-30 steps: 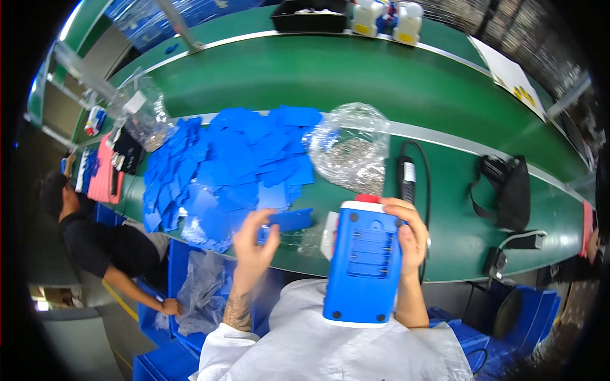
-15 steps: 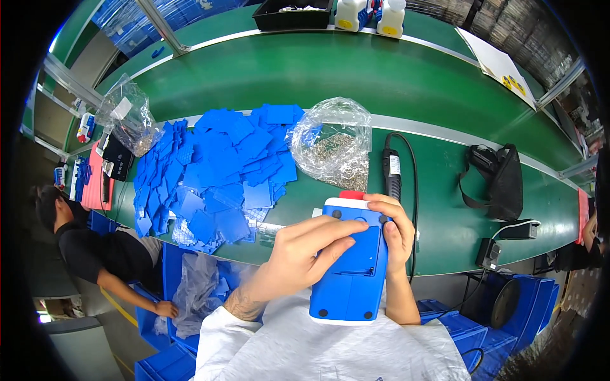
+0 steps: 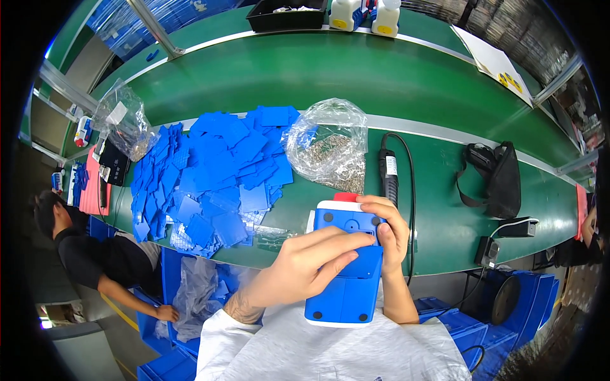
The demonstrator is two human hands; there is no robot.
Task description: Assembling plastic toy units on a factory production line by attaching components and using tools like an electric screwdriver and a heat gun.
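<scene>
A blue, white-edged boxy device [image 3: 343,298] with dark round feet and a red part [image 3: 346,197] at its far end is held up against my grey shirt. My right hand [image 3: 393,235] grips its far right corner, fingers curled over the edge. Across the blue back lies my left hand [image 3: 308,260], its fingers stretched out and the thumb apart. The index fingertip touches the back near a small slot by the right edge. Below these fingers shows the lower edge of a blue panel. My left palm hides part of the device.
Many flat blue plates [image 3: 222,152] are heaped at left. Nearby lies a clear bag [image 3: 333,149] of small metal pieces. A corded black tool [image 3: 388,174] and black pouch [image 3: 502,181] lie right. A co-worker [image 3: 95,254] reaches into a blue bin at left.
My left fingertips have shifted slightly nearer along the device's back, uncovering a small round hole near its far end. The slot line seen lower on the back no longer shows. The right hand keeps its grip.
</scene>
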